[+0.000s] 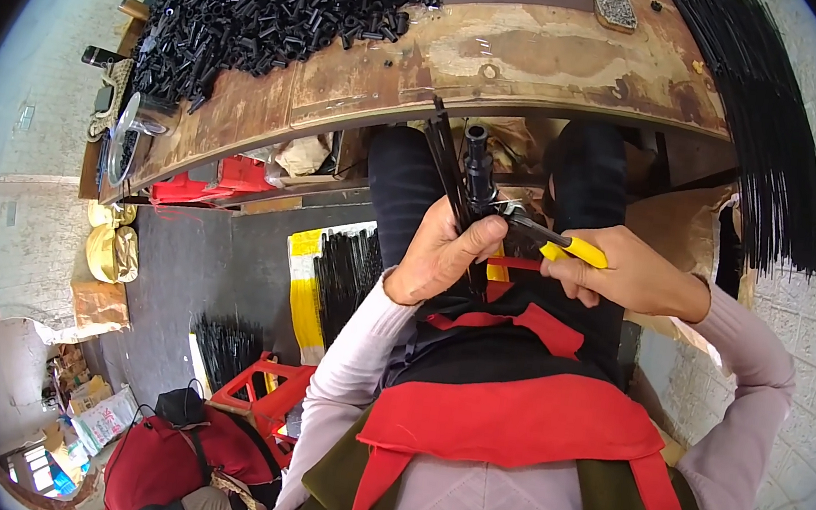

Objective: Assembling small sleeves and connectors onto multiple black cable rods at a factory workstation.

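Note:
My left hand (pixel 440 257) is closed round a bundle of thin black rods (pixel 444 158) and a black tubular fitting (pixel 479 170), held upright above my lap. The fitting's round open end faces up. In my right hand (pixel 628 268) is a pair of pliers (pixel 584 252) with yellow handles. Its metal jaws reach the fitting's lower part, beside my left thumb. Whether they bite on anything there is too small to tell. The lower part of the bundle is mostly hidden behind my left hand.
A heap of small black tubular parts (pixel 286 4) covers the left of the wooden table (pixel 552 55). Long black rods (pixel 775 126) overhang its right end. A container of small metal pieces (pixel 615 9) sits at the back. At lower left, a person (pixel 168 464) is near a red stool (pixel 262 390).

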### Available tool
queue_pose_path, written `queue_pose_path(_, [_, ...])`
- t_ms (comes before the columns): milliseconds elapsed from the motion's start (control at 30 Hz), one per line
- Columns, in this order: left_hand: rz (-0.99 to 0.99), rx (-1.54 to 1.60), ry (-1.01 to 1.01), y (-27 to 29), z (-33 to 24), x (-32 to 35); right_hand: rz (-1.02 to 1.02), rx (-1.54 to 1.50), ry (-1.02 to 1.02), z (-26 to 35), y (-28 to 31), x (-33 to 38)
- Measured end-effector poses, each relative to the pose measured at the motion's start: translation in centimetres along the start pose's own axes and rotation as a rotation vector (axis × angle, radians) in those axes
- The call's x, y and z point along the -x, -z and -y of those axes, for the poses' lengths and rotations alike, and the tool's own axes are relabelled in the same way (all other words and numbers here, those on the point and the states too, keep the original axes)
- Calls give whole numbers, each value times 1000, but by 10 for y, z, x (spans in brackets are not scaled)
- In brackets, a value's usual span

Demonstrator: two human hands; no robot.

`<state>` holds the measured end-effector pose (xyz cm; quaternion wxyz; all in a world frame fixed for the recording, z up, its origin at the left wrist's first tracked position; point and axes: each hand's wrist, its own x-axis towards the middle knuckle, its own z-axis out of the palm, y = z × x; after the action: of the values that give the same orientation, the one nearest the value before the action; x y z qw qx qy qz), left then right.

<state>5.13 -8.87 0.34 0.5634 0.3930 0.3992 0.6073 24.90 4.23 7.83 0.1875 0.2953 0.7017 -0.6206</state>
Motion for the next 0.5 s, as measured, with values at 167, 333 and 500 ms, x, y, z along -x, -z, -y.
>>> queue_pose_path(167, [19,-7,15,-2,-2,-3,15,-124,208,-8,5,-1])
queue_pose_path(333, [4,6,-11,-2,-1,-1,201,-280,4,4,7,4])
queue_pose_path(500, [43,24,3,-2,2,-9,105,-315,-70,11,6,13])
